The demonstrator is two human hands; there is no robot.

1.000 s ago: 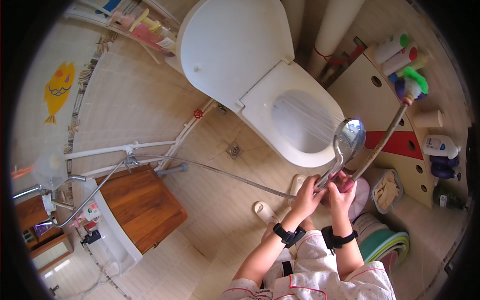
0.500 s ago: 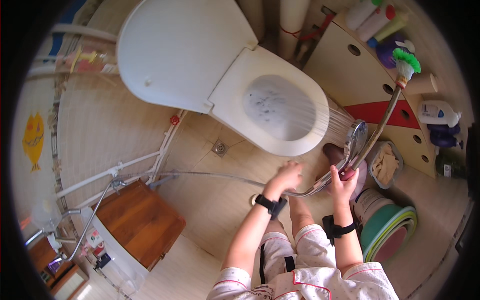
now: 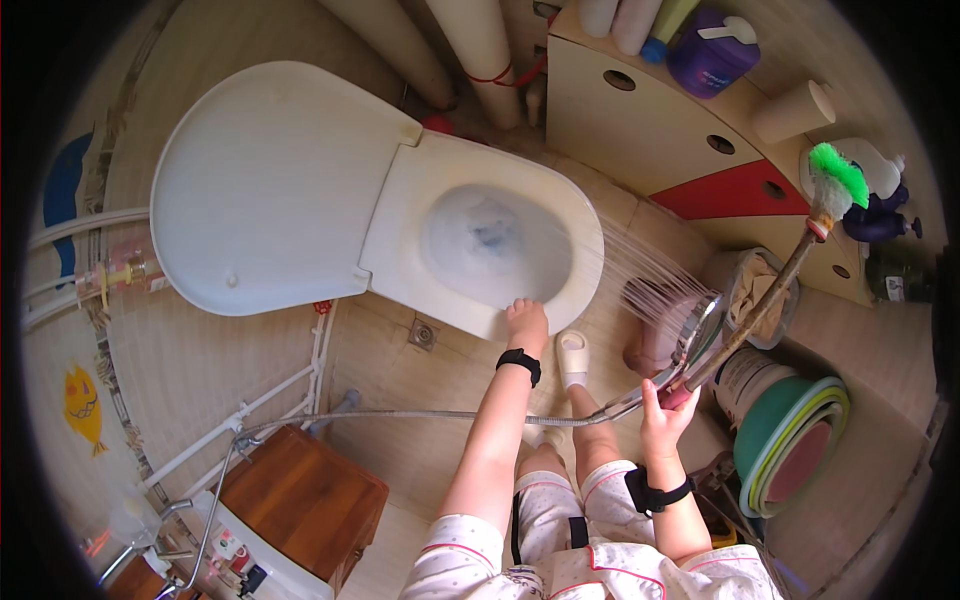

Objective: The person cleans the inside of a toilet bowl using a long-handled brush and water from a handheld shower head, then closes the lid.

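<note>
My right hand (image 3: pixel 664 425) is closed around the handles of a toilet brush (image 3: pixel 765 300) and a chrome shower head (image 3: pixel 694 330) together. The brush's green bristles point up to the far right. Water sprays leftward from the shower head into the bowl of the white toilet (image 3: pixel 445 250), where water swirls at the bottom. On the front edge of the toilet seat (image 3: pixel 572 310) rests my left hand (image 3: pixel 527 324), its fingers curled over the rim. The seat is down and the white lid (image 3: pixel 270 190) leans back, raised.
A metal hose (image 3: pixel 440 414) runs left from the shower head to a wall tap. At right are stacked basins (image 3: pixel 780 440), a waste bin (image 3: pixel 790 315) and a cabinet (image 3: pixel 640 130) with bottles on top. A wooden cabinet (image 3: pixel 300 500) stands lower left; a drain (image 3: pixel 423 334) lies in the floor.
My left hand has moved forward onto the toilet seat's edge. My right hand keeps hold of the brush and shower head. The view has shifted, and the bowl's dark specks have gathered toward its bottom.
</note>
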